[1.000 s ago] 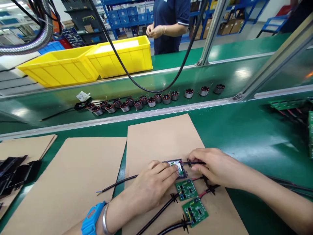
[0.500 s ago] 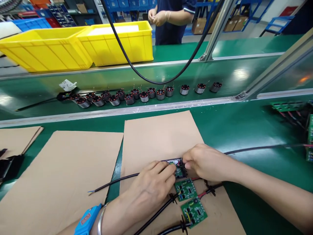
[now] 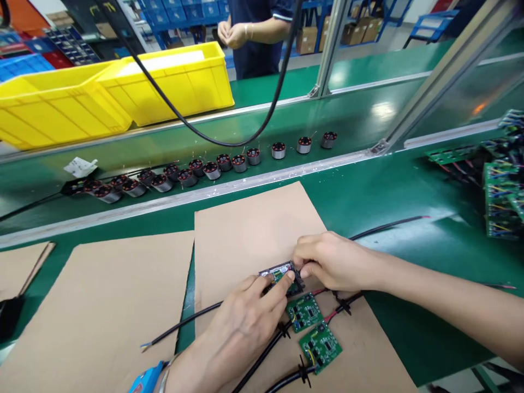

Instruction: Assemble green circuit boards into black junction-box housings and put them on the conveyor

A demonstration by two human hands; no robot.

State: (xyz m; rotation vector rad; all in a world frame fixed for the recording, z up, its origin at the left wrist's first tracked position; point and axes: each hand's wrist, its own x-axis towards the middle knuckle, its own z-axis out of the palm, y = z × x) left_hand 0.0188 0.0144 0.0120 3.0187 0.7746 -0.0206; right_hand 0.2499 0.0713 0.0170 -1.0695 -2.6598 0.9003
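Note:
A green circuit board (image 3: 279,273) sits in a shallow black case (image 3: 268,270) on the cardboard sheet. My left hand (image 3: 249,311) holds it down, with the index finger stretched to the board's right end. At the case's right end, my right hand (image 3: 327,262) pinches a black cable (image 3: 382,225), whose red tip lies off to the right; the fingertips partly hide the grip. A second black cable (image 3: 184,322) runs out left from under my left hand to bare coloured wires. Just below lie two more green boards, an upper board (image 3: 305,312) and a lower board (image 3: 320,346), both with black cables attached.
Several motor stators (image 3: 213,170) stand in a row behind the metal rail. Wired circuit boards (image 3: 501,196) are piled at the right. Cardboard (image 3: 123,295) covers the left. Yellow bins (image 3: 176,87) stand at the back, below a hanging black cable (image 3: 229,144). A person (image 3: 257,38) stands beyond.
The view has shifted and tilted to the right. My left index finger now reaches further out onto the board's right end. My right hand remains at the case's right end.

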